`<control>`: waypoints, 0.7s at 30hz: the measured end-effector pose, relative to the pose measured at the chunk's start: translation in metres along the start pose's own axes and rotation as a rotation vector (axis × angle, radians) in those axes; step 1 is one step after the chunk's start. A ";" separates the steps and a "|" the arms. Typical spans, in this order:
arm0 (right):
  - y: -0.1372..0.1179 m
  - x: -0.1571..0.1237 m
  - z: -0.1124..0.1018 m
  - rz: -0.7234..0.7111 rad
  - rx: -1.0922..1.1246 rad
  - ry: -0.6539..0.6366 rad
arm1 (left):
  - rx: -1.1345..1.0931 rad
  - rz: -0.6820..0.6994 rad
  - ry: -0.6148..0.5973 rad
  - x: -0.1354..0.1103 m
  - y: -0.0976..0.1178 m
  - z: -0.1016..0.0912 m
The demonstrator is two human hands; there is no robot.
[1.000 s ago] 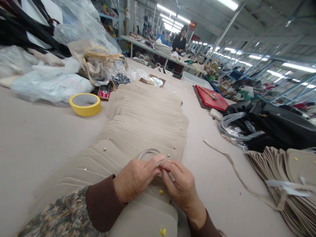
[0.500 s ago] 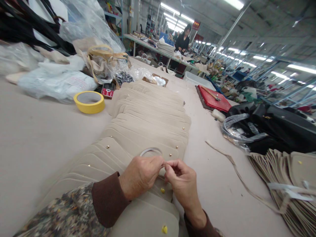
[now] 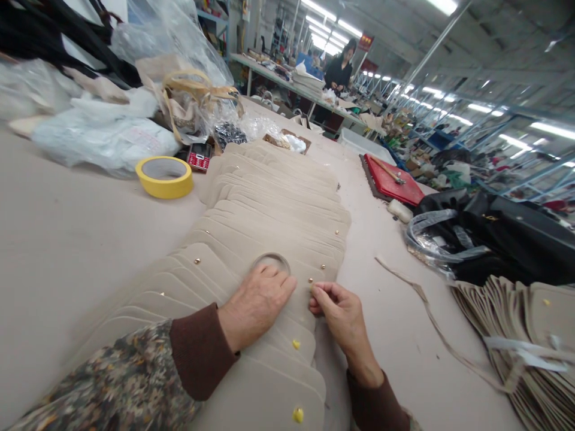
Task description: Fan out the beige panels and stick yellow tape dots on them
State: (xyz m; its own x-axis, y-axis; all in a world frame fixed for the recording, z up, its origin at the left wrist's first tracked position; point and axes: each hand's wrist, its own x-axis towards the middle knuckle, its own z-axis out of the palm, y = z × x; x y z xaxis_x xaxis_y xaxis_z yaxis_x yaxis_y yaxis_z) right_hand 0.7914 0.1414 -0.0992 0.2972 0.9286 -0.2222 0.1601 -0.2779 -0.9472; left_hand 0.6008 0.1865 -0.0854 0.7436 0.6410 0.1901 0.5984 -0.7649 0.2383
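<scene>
Overlapping beige panels (image 3: 269,221), with rounded corners and small gold studs, lie fanned out in a long row before me. My left hand (image 3: 258,305) rests over them, its fingers curled round a narrow roll of tape (image 3: 272,257) whose ring shows beyond the knuckles. Close to a gold stud (image 3: 310,280) at the panels' right side, my right hand (image 3: 339,308) pinches a tiny piece of yellow tape (image 3: 311,288); the fingertips partly hide it. Nearer to me, yellow tape bits (image 3: 296,344) sit on the corners of two panels.
A wide yellow tape roll (image 3: 164,177) stands left, before plastic-wrapped goods (image 3: 105,140). Rightward lie a beige strip (image 3: 420,291), a tied stack of panels (image 3: 507,317), black bags (image 3: 503,233) and a hammer (image 3: 390,172) on a red board (image 3: 406,188). A person (image 3: 339,70) works behind.
My hands, together at the tape roll before, have come apart. The right moved slightly right to the stud with the small tape piece; the left turned palm down over the panels, still holding the roll.
</scene>
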 end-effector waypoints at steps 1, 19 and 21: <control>-0.001 0.001 0.000 0.007 -0.002 -0.005 | -0.010 0.012 -0.019 -0.001 0.001 -0.001; -0.006 -0.034 -0.002 -0.107 -0.502 -0.206 | -0.105 0.054 -0.301 -0.008 0.004 -0.013; -0.009 -0.034 0.001 -0.157 -0.580 -0.206 | -0.115 0.063 -0.282 -0.009 0.004 -0.011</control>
State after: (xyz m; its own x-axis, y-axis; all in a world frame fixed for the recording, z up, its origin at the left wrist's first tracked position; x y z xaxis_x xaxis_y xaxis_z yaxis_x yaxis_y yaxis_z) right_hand 0.7786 0.1123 -0.0828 0.0506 0.9812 -0.1861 0.6879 -0.1693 -0.7058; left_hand 0.5930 0.1788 -0.0753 0.8413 0.5373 -0.0600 0.5228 -0.7803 0.3433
